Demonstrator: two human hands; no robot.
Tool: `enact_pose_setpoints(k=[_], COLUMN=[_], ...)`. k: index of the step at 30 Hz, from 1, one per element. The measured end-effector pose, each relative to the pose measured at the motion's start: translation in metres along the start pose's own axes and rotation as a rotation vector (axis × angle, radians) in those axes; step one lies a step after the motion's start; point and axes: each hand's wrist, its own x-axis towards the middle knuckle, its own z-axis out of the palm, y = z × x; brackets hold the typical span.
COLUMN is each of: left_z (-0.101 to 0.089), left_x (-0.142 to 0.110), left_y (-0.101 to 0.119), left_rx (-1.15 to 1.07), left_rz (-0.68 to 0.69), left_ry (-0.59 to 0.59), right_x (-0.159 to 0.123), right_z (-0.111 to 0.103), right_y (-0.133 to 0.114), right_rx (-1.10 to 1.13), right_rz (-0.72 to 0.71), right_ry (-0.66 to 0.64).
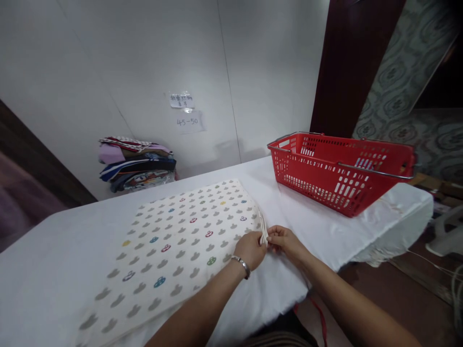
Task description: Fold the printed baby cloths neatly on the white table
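Note:
A folded cream cloth (188, 241) with grey shapes and small coloured motifs lies flat on the white-covered table. My left hand (250, 250), with a metal bracelet at the wrist, is closed on the cloth's near right corner, where several layered edges show and lift slightly. Just right of it, my right hand (284, 241) pinches at the same layered edges with its fingertips. The fingers of the two hands almost meet there, and the exact grip is partly hidden.
A red plastic basket (314, 168) with metal handles stands at the table's right end. Folded clothes (139, 164) are stacked against the wall at the back left. Two paper notes (190, 122) hang on the wall. The white table cover (300, 207) drapes over the near edge.

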Motion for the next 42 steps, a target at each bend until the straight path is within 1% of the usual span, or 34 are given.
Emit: enact_pose_setpoints(k=[4,7,11,16,19,21,22,24,26,28,30,32,34,36,38,42], left_z=[-0.007,-0.010,-0.008,-0.005,-0.008,-0.014,-0.017,-0.024,-0.030,-0.032,-0.031,-0.029,-0.027,-0.027,-0.027,-0.025], left_x=[-0.004,-0.006,-0.009,-0.011,-0.009,-0.006,-0.005,-0.002,-0.001,0.000,0.000,-0.001,-0.003,-0.005,-0.007,-0.009], left_y=[0.010,0.016,0.018,0.016,0.014,0.012,0.011,0.009,0.009,0.009,0.009,0.008,0.007,0.006,0.005,0.008], left_rx=[0.255,0.358,0.338,0.255,0.246,0.235,0.230,0.231,0.237,0.250,0.266,0.282,0.295,0.308,0.316,0.333], left_rz=[-0.023,-0.007,0.021,0.014,0.020,0.012,0.002,-0.019,-0.026,-0.021,-0.002,0.017,0.032,0.040,0.047,0.055], left_ry=[0.037,0.018,-0.019,0.039,0.049,0.044,0.048,0.070,0.090,0.103,0.116,0.125,0.119,0.108,0.111,0.098], right_x=[-0.001,-0.003,-0.003,-0.001,0.002,0.005,0.008,0.013,0.018,0.023,0.028,0.032,0.034,0.033,0.030,0.020], right_z=[0.002,0.003,0.005,0.007,0.005,-0.002,-0.006,-0.015,-0.021,-0.022,-0.017,-0.010,-0.005,-0.003,-0.005,-0.011], right_y=[-0.001,-0.003,-0.004,-0.006,-0.009,-0.010,-0.010,-0.010,-0.009,-0.009,-0.011,-0.012,-0.013,-0.012,-0.011,-0.007], right_rx=[0.016,0.036,0.030,-0.031,-0.103,-0.195,-0.257,-0.400,-0.543,-0.671,-0.802,-0.918,-0.968,-0.916,-0.762,-0.217], right_rz=[-0.007,0.001,0.000,-0.052,-0.108,-0.116,-0.098,-0.016,0.077,0.123,0.120,0.085,0.036,0.005,0.020,0.156], right_ry=[0.008,0.024,0.041,0.063,0.062,0.112,0.153,0.214,0.197,0.153,0.134,0.129,0.134,0.135,0.124,0.082])
